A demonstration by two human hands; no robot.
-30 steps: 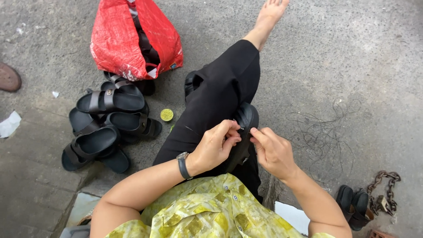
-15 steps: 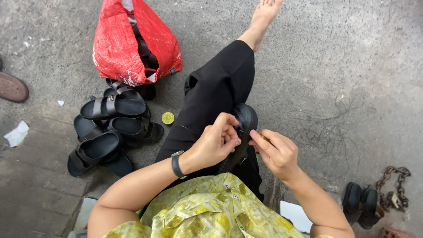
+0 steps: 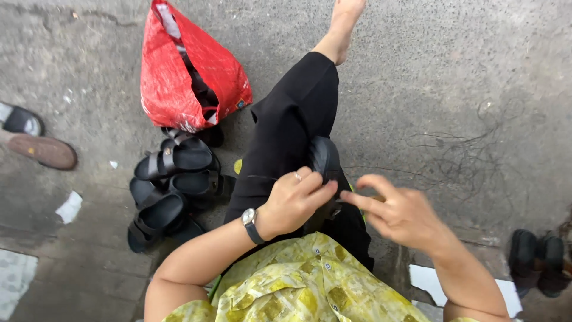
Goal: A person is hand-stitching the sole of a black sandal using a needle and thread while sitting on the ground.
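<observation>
A black sandal (image 3: 325,161) rests on my lap against my black trouser leg. My left hand (image 3: 295,200), with a ring and a wristwatch, is shut on the sandal's near end. My right hand (image 3: 399,211) hovers just to the right of it, blurred, fingers spread, its fingertips close to the sandal and to my left hand's fingers. Whether the right fingertips touch anything is hidden by blur. My bare foot (image 3: 342,21) stretches out on the concrete ahead.
A pile of several black sandals (image 3: 173,188) lies on the ground to my left, below a red plastic bag (image 3: 187,68). A brown shoe (image 3: 44,151) sits at far left. Two dark sandals (image 3: 536,259) lie at right. Loose threads (image 3: 465,149) are scattered on the concrete.
My right hand has drawn away to the right of the sandal and opened its fingers. The left hand keeps its grip. The camera has tilted, shifting everything slightly right and down.
</observation>
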